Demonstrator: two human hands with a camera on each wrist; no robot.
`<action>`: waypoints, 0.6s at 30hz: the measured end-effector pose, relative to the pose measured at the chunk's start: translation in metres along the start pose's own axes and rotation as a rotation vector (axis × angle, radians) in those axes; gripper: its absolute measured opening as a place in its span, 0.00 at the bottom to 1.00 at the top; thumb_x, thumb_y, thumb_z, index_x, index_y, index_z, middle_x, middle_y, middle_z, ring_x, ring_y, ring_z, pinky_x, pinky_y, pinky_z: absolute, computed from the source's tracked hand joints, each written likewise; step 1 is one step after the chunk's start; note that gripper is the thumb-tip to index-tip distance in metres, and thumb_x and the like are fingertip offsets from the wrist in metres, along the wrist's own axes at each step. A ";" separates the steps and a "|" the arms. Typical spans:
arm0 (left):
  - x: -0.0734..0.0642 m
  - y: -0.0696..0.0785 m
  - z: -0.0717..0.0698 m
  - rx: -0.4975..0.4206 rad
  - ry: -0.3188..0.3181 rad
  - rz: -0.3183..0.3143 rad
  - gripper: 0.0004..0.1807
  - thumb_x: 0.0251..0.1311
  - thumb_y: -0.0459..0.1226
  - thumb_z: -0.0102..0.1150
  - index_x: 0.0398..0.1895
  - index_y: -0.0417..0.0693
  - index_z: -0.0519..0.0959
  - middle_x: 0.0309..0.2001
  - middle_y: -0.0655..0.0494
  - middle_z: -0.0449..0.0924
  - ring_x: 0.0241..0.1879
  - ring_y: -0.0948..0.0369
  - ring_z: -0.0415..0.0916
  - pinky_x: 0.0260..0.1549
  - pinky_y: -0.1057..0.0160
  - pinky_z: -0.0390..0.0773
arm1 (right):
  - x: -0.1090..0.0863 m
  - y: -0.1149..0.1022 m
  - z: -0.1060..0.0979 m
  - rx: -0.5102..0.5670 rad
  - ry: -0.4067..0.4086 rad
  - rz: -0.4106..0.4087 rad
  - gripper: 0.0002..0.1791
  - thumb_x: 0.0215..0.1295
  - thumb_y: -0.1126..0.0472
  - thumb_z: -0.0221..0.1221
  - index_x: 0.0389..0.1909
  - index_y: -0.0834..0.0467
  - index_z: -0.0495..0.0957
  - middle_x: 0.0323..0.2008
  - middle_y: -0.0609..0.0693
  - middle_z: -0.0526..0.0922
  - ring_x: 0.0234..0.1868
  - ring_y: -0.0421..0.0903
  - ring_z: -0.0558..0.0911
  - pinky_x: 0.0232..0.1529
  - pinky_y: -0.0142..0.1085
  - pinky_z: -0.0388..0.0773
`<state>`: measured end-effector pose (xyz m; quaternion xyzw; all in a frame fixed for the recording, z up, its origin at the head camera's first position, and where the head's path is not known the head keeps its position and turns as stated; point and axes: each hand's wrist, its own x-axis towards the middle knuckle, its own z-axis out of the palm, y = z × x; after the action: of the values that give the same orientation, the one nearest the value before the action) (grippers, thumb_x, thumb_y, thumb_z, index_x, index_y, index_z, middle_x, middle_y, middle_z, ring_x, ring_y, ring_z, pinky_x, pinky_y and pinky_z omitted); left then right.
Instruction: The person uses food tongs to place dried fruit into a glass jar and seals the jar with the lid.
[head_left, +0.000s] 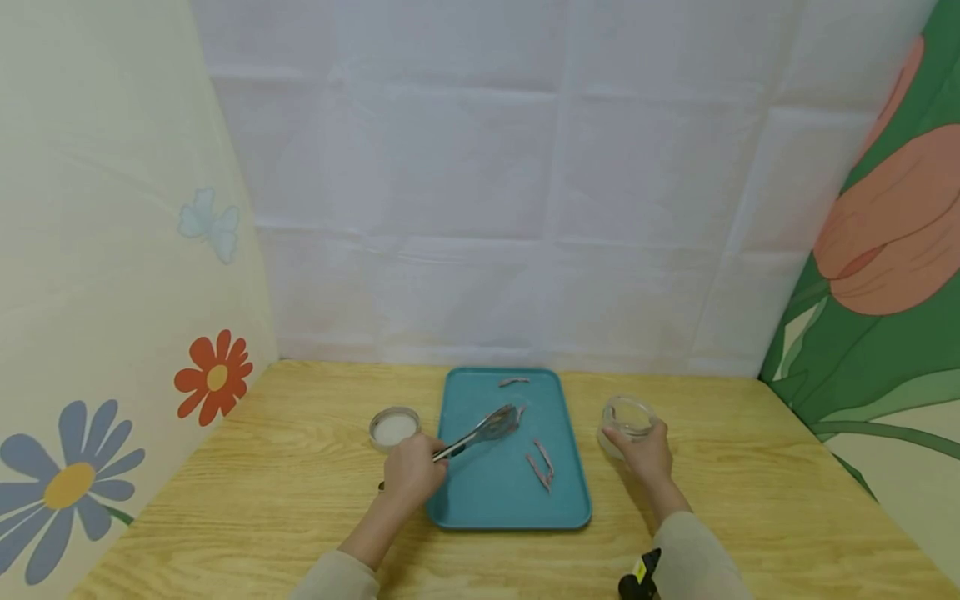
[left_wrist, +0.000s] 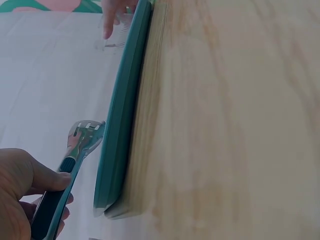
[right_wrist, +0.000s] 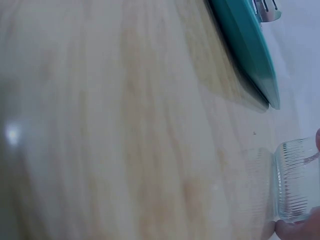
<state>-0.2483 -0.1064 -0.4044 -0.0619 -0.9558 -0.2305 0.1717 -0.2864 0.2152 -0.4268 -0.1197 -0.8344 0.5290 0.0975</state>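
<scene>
My left hand [head_left: 414, 475] grips the handle of metal tongs [head_left: 468, 439]. The tongs' slotted head is low over a blue-green tray [head_left: 487, 504], by one thin pinkish strip; whether it is pinched between the tips I cannot tell. More pinkish strips [head_left: 538, 472] lie on the tray, one of them near its far edge. In the left wrist view my thumb presses on the dark handle of the tongs [left_wrist: 59, 192]. To the right of the tray, my right hand [head_left: 651, 458] holds a clear glass jar [head_left: 628, 410]. Ribbed sides show on the jar [right_wrist: 295, 175] in the right wrist view.
A round, shallow lid-like piece [head_left: 393, 427] with a pale inside lies left of the tray, just beyond my left hand. Everything stands on a wood-grain table [head_left: 300, 467]. A white cloth [head_left: 487, 208] hangs behind the table, with flower-printed panels at both sides.
</scene>
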 end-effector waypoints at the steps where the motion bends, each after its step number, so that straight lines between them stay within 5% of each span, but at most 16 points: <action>1: 0.000 0.000 0.000 -0.006 0.000 -0.005 0.03 0.42 0.33 0.61 0.22 0.49 0.82 0.17 0.60 0.72 0.13 0.64 0.63 0.09 0.65 0.62 | 0.000 0.000 0.000 -0.005 0.001 -0.002 0.53 0.48 0.46 0.61 0.61 0.68 0.39 0.56 0.73 0.53 0.55 0.66 0.55 0.51 0.54 0.55; 18: 0.013 0.008 -0.005 -0.172 0.068 -0.103 0.10 0.45 0.36 0.63 0.34 0.45 0.82 0.26 0.54 0.79 0.20 0.62 0.71 0.14 0.65 0.66 | 0.000 0.001 0.000 -0.014 0.010 -0.026 0.52 0.48 0.47 0.61 0.61 0.69 0.40 0.56 0.73 0.53 0.55 0.66 0.55 0.51 0.54 0.55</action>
<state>-0.2574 -0.1014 -0.3923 -0.0194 -0.9280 -0.3223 0.1859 -0.2868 0.2156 -0.4279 -0.1125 -0.8392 0.5211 0.1076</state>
